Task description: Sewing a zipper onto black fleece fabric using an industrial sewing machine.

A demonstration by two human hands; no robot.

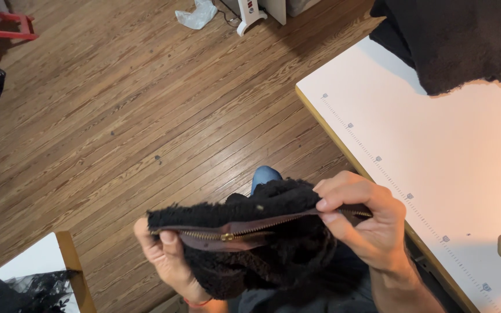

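Observation:
A black fuzzy fabric piece (273,255) with a brown zipper tape and brass zipper teeth (233,233) is stretched between both hands above my lap. My left hand (166,264) pinches the left end of the zipper tape, thumb on top. My right hand (363,223) grips the right end of the tape between thumb and fingers. The brass zipper slider (226,236) sits near the middle left of the zipper.
A white table (436,162) with a wooden edge and a printed ruler line lies at right, with dark fuzzy fabric (453,40) piled on its far corner. A wooden plank floor (117,116) spreads left. Another white table corner with black lace (18,290) is bottom left.

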